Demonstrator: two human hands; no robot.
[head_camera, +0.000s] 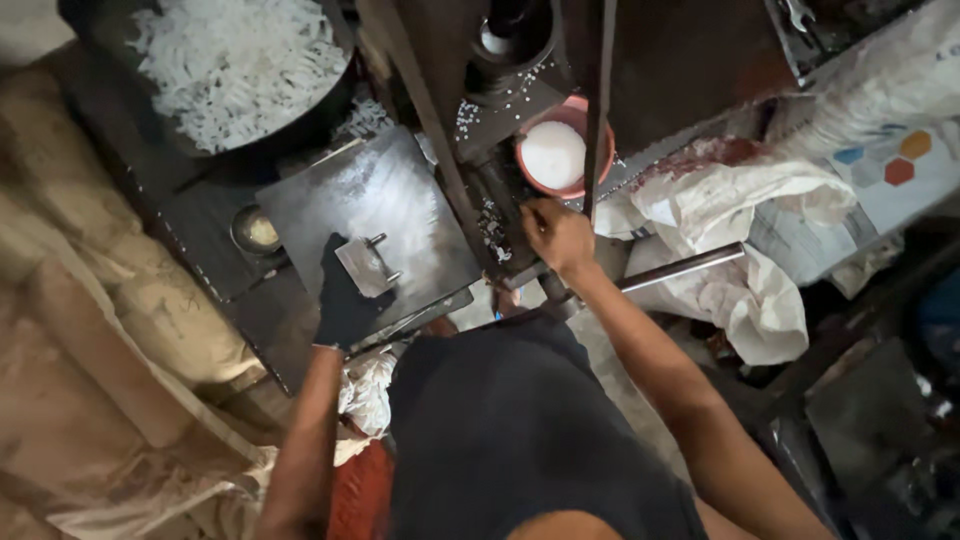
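your gloved left hand stretched forward, fingers closed on a small metal block, your bare right hand reaching ahead, fingertips pinched at the dark press bed

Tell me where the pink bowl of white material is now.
In the head view, the pink bowl sits at upper centre on the dark machine, just above the right hand and right of the flat metal plate.
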